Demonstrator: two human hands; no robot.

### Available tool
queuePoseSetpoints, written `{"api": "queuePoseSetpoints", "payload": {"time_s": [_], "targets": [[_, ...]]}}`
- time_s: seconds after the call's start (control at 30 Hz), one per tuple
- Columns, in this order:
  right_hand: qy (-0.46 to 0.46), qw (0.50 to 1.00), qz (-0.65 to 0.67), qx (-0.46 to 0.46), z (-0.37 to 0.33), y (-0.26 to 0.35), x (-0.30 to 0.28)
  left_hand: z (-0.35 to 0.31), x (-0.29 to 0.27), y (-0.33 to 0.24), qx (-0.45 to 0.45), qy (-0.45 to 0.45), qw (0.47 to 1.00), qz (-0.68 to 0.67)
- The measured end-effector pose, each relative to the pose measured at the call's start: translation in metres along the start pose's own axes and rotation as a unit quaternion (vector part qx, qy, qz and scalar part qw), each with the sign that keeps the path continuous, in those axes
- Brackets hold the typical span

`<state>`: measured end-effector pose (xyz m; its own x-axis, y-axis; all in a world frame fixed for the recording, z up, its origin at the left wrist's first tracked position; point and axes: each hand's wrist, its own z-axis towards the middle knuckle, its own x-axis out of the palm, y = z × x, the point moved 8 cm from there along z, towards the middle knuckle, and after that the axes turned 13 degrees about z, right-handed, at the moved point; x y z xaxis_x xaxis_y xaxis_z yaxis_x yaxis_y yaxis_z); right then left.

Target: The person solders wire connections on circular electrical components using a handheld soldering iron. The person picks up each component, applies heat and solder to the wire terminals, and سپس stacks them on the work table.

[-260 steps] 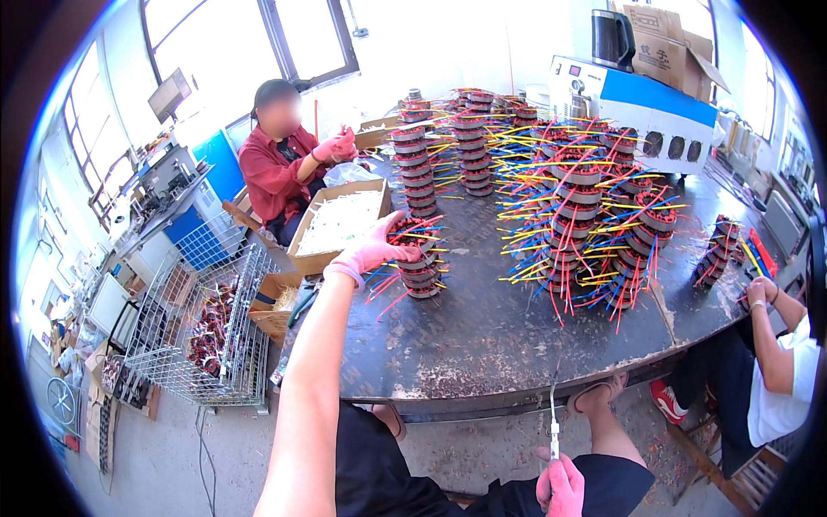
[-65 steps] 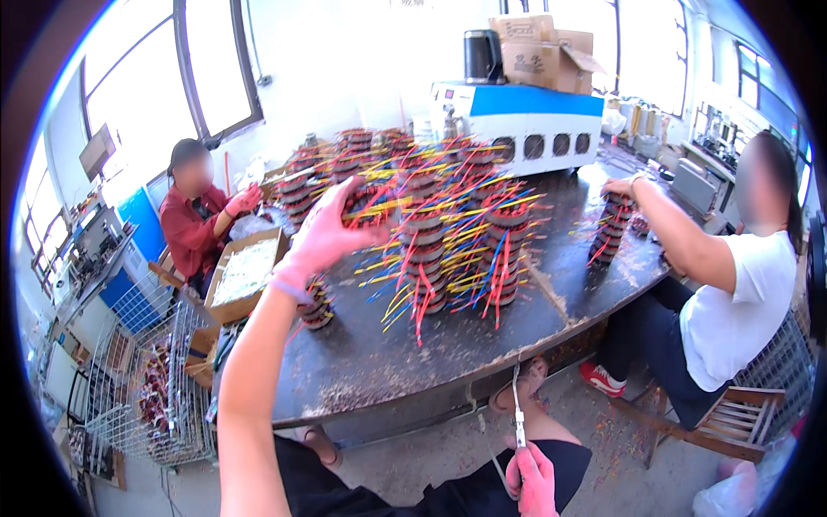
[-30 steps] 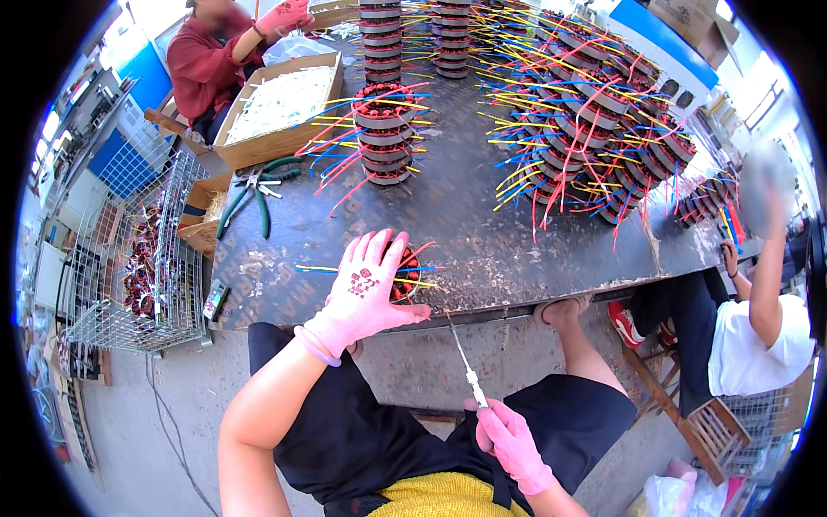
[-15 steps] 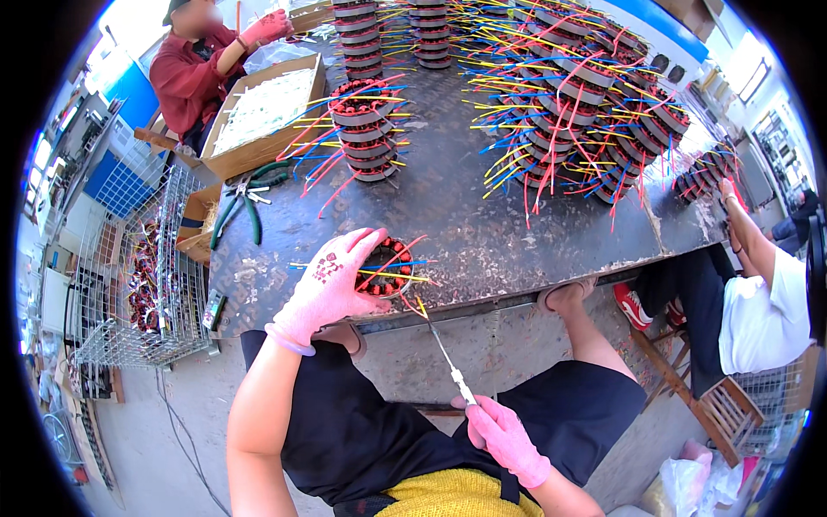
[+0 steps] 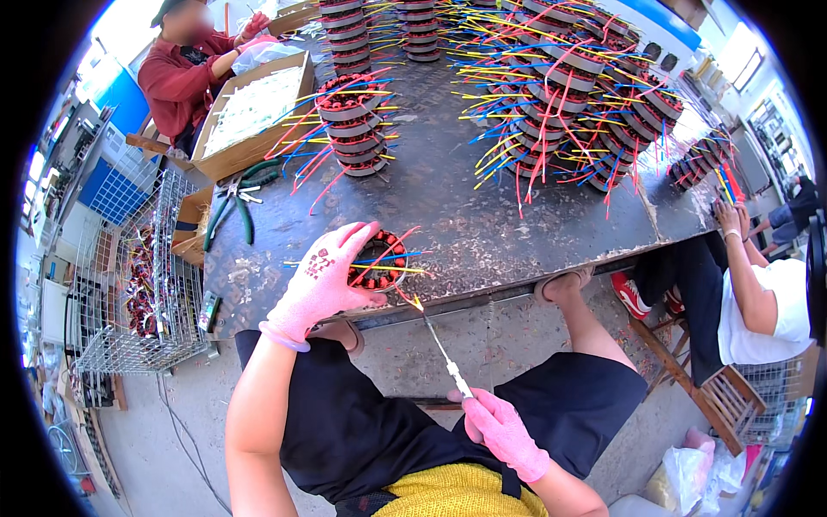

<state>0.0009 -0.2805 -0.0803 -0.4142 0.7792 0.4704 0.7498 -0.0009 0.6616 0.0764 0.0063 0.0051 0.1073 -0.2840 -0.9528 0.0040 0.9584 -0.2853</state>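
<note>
My left hand (image 5: pixel 320 277), in a pink glove, grips a ring-shaped motor stator (image 5: pixel 401 274) at the table's near edge. Its fingers wrap over the left side of the ring. Red, blue and yellow wires stick out of the stator's right side. My right hand (image 5: pixel 501 431), also gloved in pink, is closed around a slim rod-like tool (image 5: pixel 455 372) with a white section near the grip. The tool's thin end points up and left, meeting a reddish wire with a yellow tip (image 5: pixel 417 303) just off the table edge. How the tip and wire join is too small to tell.
Stacked stators with loose wires (image 5: pixel 551 103) fill the table's far right; a shorter stack (image 5: pixel 353 129) stands ahead. Green-handled pliers (image 5: pixel 233 207) lie at left, near a carton of white pieces (image 5: pixel 258 108). A wire basket (image 5: pixel 129 293) stands lower left. Two co-workers sit nearby.
The whole view has shifted slightly. My hands keep nearly the same hold on the stator and tool. The co-worker at right has drawn their hands back from the small stator stack.
</note>
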Motion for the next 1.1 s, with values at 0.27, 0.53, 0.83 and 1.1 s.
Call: {"api": "queuePoseSetpoints", "payload": {"time_s": [0.27,0.53,0.83,1.1], "targets": [[-0.001,1.0,-0.021,0.0,-0.001,0.003,0.0,-0.008,-0.005,0.004,0.018,0.06,0.994,-0.09],[0.004,1.0,-0.009,-0.003,0.0,0.001,-0.001,-0.009,-0.001,0.013,0.037,0.07,0.99,-0.12],[0.001,0.999,-0.038,-0.004,0.0,0.005,0.001,-0.001,0.002,0.002,0.012,0.003,1.0,-0.006],[-0.001,1.0,-0.029,0.001,0.001,0.003,0.001,0.0,0.002,0.002,0.008,0.005,1.0,-0.014]]}}
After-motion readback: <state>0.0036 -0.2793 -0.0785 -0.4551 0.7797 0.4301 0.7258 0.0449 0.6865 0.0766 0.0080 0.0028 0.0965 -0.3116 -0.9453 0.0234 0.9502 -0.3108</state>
